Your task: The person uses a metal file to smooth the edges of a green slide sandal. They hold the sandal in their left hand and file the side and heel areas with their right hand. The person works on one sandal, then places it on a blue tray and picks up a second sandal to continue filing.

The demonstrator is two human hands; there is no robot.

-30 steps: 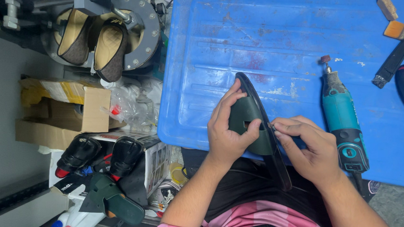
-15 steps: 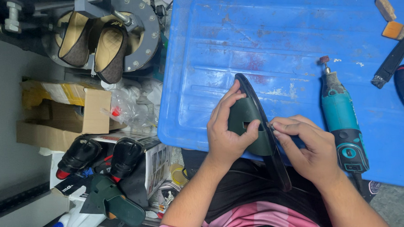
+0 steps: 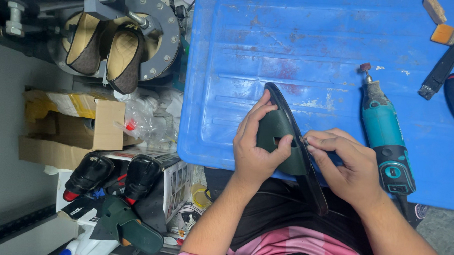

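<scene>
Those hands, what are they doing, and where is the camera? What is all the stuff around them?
The camera sits on a person's head and looks down, so you see their own two hands. There is no machine arm here. The left hand grips a dark green sandal tipped on its edge, and the right hand pinches along its black sole rim. They work over a blue plastic tray. On the tray lies a teal hand grinder, a black brush and two small blocks. To the left, off the tray, two brown shoes sit in a round grey metal machine, with a cardboard box below and another green sandal lower down.
</scene>
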